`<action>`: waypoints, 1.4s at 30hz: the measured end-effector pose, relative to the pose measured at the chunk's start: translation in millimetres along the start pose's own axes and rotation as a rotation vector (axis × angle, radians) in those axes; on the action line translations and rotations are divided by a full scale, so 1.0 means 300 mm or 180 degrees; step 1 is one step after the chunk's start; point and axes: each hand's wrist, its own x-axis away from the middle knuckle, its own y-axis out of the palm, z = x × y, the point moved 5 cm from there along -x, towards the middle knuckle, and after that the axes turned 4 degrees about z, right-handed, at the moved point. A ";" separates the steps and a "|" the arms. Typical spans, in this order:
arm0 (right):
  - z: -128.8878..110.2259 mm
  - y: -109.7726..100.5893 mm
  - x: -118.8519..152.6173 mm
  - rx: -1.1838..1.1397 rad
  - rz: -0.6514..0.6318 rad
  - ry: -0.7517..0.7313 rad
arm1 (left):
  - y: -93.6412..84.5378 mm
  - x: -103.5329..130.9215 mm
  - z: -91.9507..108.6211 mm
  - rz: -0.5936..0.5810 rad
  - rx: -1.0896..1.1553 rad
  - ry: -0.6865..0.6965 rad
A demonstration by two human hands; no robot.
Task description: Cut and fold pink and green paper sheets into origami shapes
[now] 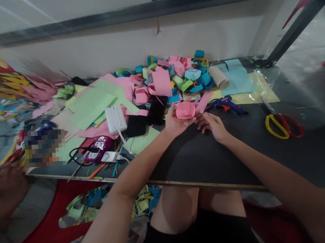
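Note:
A small pink paper box (pixel 185 111), its hollow side facing up, rests in my left hand (pixel 175 123), whose fingers cup it from beneath and at the side. Just to the right, my right hand (pixel 214 127) has loosely bent fingers that are apart, with nothing seen in them. Its fingertips are close to the left fingertips and the box's lower right corner; whether they touch is unclear. Beyond my right hand lies a blue glue gun (pixel 229 104) with an orange trigger. A pink paper strip (pixel 204 101) is behind the hands.
Scissors (pixel 282 125) with yellow and red handles lie at right. Folded paper pieces (pixel 192 74) are heaped along the wall near a cardboard roll (pixel 218 77). Green sheets (pixel 95 103), a white power bank (pixel 115 119) and a purple power strip (pixel 99 147) lie left. Another person's hand (pixel 9 182) is far left.

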 end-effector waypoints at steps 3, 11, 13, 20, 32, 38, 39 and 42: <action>0.005 -0.001 -0.002 0.0035 0.0045 -0.0030 | -0.008 0.005 -0.019 0.0062 -0.0013 -0.0096; -0.007 0.001 -0.001 0.0076 0.0127 0.0013 | -0.018 0.013 -0.030 0.0063 -0.0048 -0.0310; -0.010 0.002 -0.001 0.0117 0.0095 -0.0006 | -0.021 0.008 -0.033 0.0051 -0.0054 -0.0324; -0.010 0.002 0.003 0.0186 0.0016 -0.0066 | -0.032 0.003 -0.025 0.0132 -0.0013 -0.0237; -0.015 0.017 0.011 0.0530 -0.0141 -0.0351 | -0.048 0.003 -0.014 0.0316 0.0109 0.0110; -0.027 0.023 0.016 0.0327 -0.0142 -0.0473 | -0.043 0.006 -0.012 0.0155 0.0088 0.0056; -0.034 0.027 0.018 0.0221 -0.0210 -0.0430 | -0.044 0.005 -0.011 0.0165 0.0085 0.0044; -0.066 0.033 0.028 -0.0269 -0.0379 -0.0156 | -0.052 0.001 0.007 0.0263 0.0033 0.0088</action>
